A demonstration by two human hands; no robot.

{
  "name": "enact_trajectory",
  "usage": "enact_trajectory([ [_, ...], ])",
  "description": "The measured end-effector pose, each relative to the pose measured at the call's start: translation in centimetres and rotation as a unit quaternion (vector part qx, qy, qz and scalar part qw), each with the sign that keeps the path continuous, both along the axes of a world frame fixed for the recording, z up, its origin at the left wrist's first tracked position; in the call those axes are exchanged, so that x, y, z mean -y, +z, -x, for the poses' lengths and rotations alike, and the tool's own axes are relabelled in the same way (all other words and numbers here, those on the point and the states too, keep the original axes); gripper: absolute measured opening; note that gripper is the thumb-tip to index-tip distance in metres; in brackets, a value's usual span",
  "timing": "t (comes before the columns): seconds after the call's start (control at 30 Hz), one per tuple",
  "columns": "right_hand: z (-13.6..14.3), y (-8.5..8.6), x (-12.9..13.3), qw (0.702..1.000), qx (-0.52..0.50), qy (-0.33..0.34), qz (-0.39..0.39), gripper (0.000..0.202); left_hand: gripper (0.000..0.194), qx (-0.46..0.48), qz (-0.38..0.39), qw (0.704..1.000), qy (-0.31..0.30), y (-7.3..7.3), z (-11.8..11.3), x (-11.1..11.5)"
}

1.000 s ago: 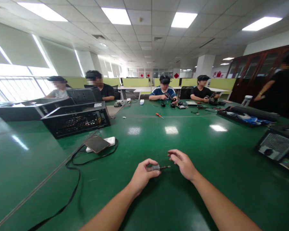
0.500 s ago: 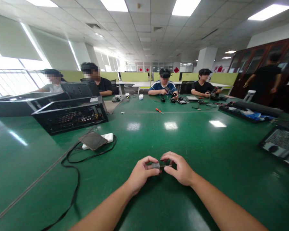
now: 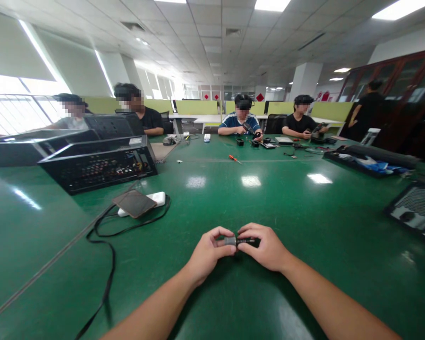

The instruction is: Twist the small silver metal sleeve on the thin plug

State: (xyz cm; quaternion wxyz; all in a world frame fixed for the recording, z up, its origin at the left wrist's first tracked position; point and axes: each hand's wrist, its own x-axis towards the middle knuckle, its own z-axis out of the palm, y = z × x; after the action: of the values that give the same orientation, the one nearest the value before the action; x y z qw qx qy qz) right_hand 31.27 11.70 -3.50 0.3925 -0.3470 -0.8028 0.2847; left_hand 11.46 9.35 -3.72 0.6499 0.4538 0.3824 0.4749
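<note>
Low over the green table [image 3: 212, 203], my left hand [image 3: 207, 255] grips the grey cylindrical end of a small part [image 3: 230, 241] between thumb and fingers. A thin dark rod with ring-like marks sticks out of that end to the right. Around the rod are the thumb and fingers of my right hand [image 3: 265, 248], closed on it. The part lies roughly level, and its exact kind cannot be made out. My palms and some of the fingers hide its outer ends.
Left stands an open black computer case [image 3: 99, 165]. Before it, a brown flat pad [image 3: 134, 203] lies over a white power strip [image 3: 157, 198] with a black cable. An orange screwdriver [image 3: 233, 158] is farther off. Several people sit opposite; a metal-grilled unit [image 3: 418, 208] is right.
My right thumb and fingers have closed in on the dark rod, more of which now shows. The left hand keeps its hold. The view has tilted slightly down.
</note>
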Motion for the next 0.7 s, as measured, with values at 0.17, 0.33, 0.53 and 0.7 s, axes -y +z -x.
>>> enact_trajectory([
  [0.17,-0.17,-0.09,-0.02,1.000,0.007,0.002,-0.011,0.014,0.035,-0.006,-0.015,1.000,-0.003,-0.09,0.03,0.02],
  [0.33,-0.50,-0.04,0.02,1.000,0.010,-0.004,-0.016,0.014,0.036,-0.006,-0.021,1.000,-0.001,-0.15,0.06,0.12],
  [0.53,-0.65,0.06,0.00,1.000,0.009,-0.001,-0.017,0.014,0.036,-0.010,-0.021,1.000,-0.001,-0.18,0.14,0.15],
  [0.7,-0.72,0.05,0.03,1.000,0.007,-0.002,-0.014,0.014,0.036,-0.009,-0.017,1.000,-0.001,-0.14,0.08,0.24],
])
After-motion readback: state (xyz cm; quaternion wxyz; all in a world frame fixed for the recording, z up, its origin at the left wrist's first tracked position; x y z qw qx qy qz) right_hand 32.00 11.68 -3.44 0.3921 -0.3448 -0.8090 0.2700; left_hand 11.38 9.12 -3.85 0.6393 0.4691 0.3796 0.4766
